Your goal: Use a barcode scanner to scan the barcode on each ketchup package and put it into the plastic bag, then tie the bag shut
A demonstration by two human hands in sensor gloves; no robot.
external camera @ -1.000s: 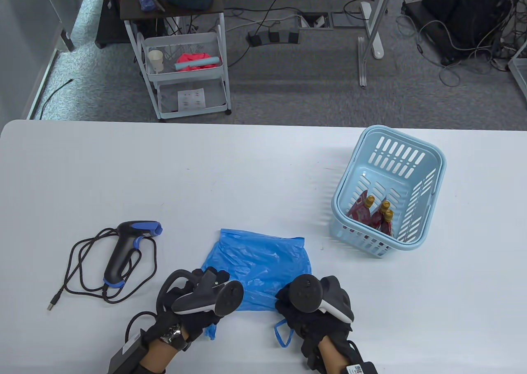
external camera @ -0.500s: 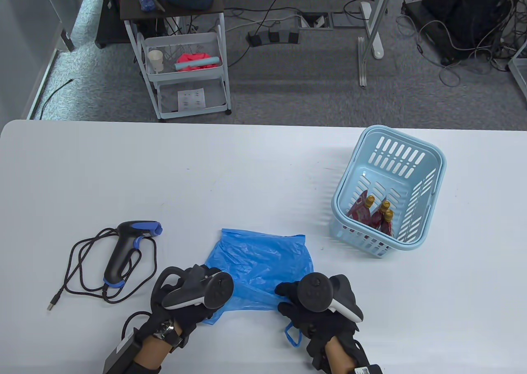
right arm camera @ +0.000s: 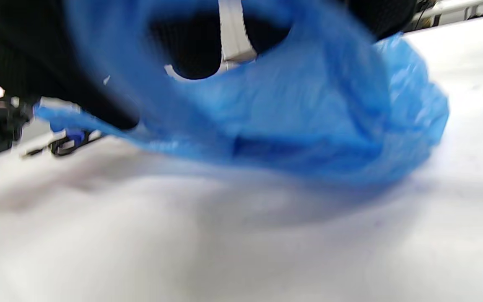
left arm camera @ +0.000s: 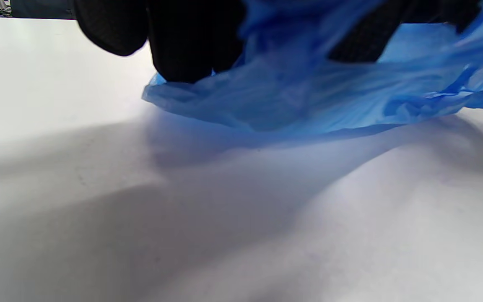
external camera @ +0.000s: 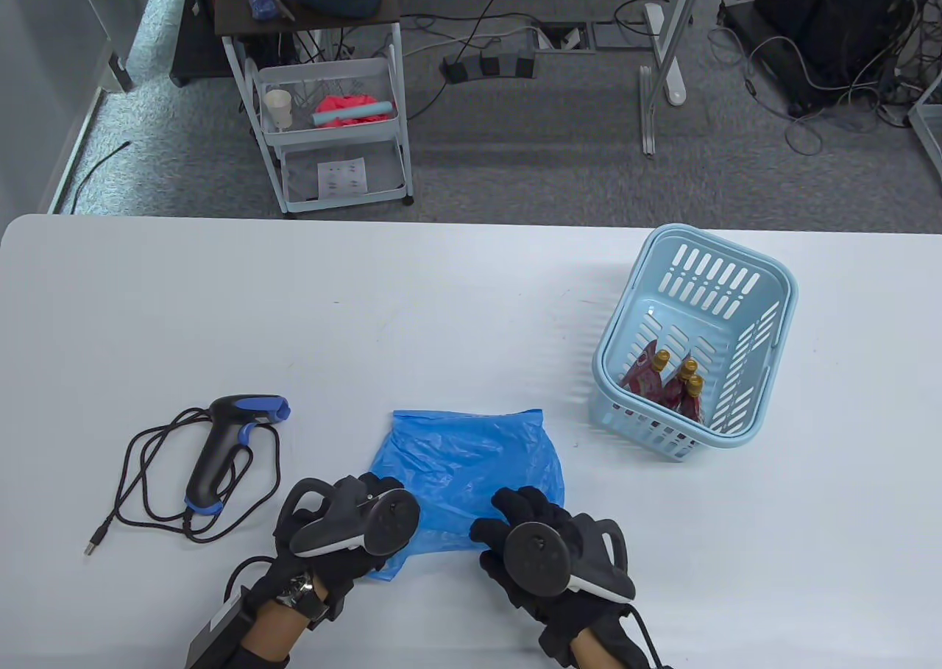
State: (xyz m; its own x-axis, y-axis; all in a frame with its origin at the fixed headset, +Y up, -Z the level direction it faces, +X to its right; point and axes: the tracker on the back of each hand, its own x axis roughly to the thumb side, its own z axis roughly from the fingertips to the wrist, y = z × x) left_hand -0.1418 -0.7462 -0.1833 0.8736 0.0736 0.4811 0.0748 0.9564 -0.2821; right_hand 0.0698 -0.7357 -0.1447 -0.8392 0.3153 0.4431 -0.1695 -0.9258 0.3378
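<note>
Office or lab, floor cables [external camera: 824, 73], trolley [external camera: 331, 117]

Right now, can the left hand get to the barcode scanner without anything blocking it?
Probably yes. The barcode scanner lies in the open on the table, just left of the left hand, nothing between them. But that hand grips the plastic bag and must let go first.

A white table [external camera: 441, 294] is seen. On it a blue bag [external camera: 471, 463] is laid near the front edge. A scanner [external camera: 221, 448] with its coiled cable is placed left of the bag, a basket [external camera: 773, 308] to its right.
</note>
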